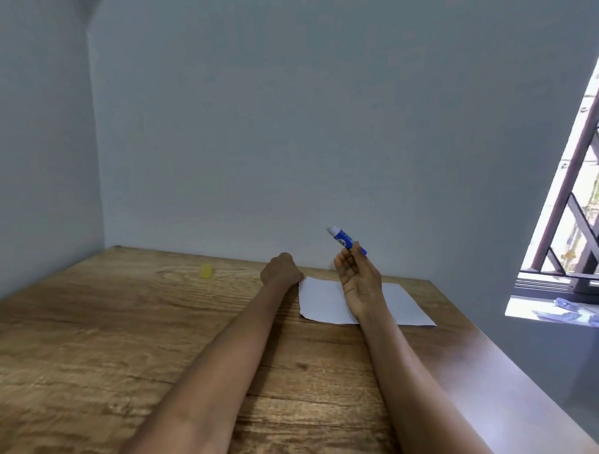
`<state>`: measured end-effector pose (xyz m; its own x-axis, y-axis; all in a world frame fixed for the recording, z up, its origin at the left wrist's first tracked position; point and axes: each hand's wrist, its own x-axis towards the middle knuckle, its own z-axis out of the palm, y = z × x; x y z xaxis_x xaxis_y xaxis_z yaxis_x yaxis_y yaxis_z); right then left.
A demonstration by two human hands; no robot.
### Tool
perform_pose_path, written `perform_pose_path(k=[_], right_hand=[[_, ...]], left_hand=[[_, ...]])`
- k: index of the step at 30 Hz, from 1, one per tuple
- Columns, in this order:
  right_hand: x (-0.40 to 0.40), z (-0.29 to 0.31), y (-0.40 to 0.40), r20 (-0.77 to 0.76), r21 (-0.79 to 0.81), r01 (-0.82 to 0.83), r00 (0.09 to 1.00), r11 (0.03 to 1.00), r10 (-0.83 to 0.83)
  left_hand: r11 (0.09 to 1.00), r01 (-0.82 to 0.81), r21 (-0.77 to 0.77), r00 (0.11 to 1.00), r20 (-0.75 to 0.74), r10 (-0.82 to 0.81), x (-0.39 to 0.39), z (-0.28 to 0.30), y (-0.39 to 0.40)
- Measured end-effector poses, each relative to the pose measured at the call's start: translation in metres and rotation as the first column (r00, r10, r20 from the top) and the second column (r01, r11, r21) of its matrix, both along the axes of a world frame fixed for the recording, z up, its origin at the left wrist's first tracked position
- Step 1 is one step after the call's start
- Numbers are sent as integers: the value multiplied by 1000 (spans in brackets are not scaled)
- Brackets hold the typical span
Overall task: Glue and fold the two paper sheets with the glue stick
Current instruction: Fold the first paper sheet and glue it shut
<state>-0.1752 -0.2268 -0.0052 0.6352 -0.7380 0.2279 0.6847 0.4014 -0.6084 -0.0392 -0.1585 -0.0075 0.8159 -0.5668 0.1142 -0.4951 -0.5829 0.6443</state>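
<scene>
The glue stick (346, 241), uncapped, is pinched aloft by the right hand (359, 286), while the curled left hand (281, 270) pins the paper sheet (328, 302) for gluing.

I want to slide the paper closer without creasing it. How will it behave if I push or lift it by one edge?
The paper looks thin and lies flat on the table, so lifted by one edge it would probably droop. Pushed, it may buckle rather than slide, more so while the left hand rests at its corner. It is likely very light.
</scene>
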Motion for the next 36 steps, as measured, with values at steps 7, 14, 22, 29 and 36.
perform_pose_path(k=[7, 14, 22, 29, 36], right_hand=[[-7, 2, 9, -15, 39, 13, 1000, 999, -13], [-6, 20, 52, -10, -9, -74, 997, 997, 74], [6, 1, 93, -338, -308, -103, 941, 946, -8], [13, -13, 87, -566, -591, -144, 775, 794, -281], [44, -17, 73, -573, -734, -77, 604, 675, -554]], left_hand=[[964, 5, -267, 947, -307, -90, 6, 12, 37], [953, -120, -277, 928, -373, 8, 15, 26, 138], [973, -137, -184, 983, -148, 111, 11, 10, 213], [990, -117, -76, 993, 19, 118, 15, -5, 216], [991, 100, -89, 994, 55, -96, 43, -12, 219]])
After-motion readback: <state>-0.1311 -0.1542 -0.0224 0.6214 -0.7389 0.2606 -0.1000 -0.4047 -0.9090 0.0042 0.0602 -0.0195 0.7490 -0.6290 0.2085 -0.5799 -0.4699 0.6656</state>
